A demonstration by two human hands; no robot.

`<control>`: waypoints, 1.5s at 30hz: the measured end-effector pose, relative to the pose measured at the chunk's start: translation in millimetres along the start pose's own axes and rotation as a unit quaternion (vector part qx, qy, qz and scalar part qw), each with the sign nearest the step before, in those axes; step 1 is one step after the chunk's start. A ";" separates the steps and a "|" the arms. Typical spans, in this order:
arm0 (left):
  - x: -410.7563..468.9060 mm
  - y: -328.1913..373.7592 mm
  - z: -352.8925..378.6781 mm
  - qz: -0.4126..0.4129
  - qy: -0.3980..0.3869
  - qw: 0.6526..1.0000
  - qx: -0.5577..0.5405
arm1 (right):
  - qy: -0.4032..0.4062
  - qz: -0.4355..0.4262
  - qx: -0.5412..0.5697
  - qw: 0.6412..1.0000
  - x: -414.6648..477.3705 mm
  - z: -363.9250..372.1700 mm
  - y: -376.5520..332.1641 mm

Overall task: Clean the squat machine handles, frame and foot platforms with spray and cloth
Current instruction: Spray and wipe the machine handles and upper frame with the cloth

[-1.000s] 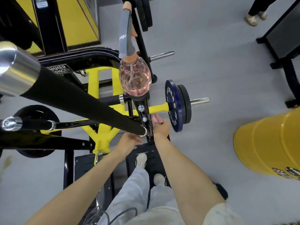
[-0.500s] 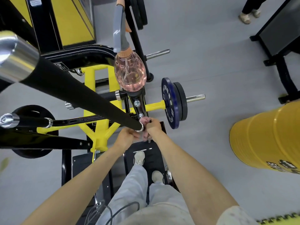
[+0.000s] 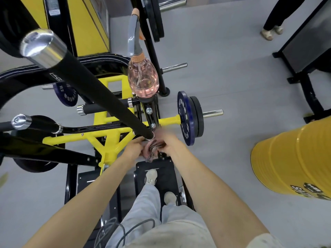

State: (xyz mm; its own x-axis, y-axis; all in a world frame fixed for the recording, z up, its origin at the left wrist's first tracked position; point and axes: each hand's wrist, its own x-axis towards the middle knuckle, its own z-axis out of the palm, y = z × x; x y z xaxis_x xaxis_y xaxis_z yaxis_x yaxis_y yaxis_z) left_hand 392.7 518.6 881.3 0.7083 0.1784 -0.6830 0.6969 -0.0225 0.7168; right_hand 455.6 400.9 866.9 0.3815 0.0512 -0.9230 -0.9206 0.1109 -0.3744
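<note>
Smooth grey gym floor (image 3: 223,77). The squat machine (image 3: 107,140) sits right on it, with a plate tree (image 3: 163,91) planted just behind it. A big yellow drum (image 3: 290,161) stands to its right, a black stand (image 3: 308,90) behind that, and someone's sandalled feet (image 3: 270,32) well behind.

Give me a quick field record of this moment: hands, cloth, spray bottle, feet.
left hand: grips the cloth by the lower end of the black handle
right hand: holds the cloth too, motion-blurred
cloth: bunched between both hands, pink with dark stripes
spray bottle: sits atop the machine's post, unheld
feet: both on the right foot platform
nearby: yellow drum at right
</note>
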 end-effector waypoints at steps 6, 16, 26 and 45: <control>-17.9 -11.9 -7.4 -0.086 -0.066 0.994 0.005 | -0.076 0.015 -0.010 0.997 -9.1 1.5 48.0; 1.8 -7.9 -22.9 0.024 0.123 0.991 0.056 | -0.015 -0.070 -0.053 0.996 -26.2 -5.6 32.6; 0.2 -17.8 -12.1 -0.010 -0.001 0.998 -0.055 | 0.020 -0.171 -0.037 0.984 -27.3 9.3 25.2; 41.3 45.8 -22.6 -0.010 -0.156 0.988 0.009 | -0.048 -0.111 -0.036 0.992 -23.3 -0.3 29.3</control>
State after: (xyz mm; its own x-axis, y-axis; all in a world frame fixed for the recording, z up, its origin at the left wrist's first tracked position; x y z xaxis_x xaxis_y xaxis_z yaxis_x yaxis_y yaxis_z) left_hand 451.3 547.2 889.1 0.6923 -0.1324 -0.7093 0.7114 -0.0392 0.7017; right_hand 419.7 402.7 877.4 0.5781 0.1291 -0.8057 -0.8156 0.0595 -0.5756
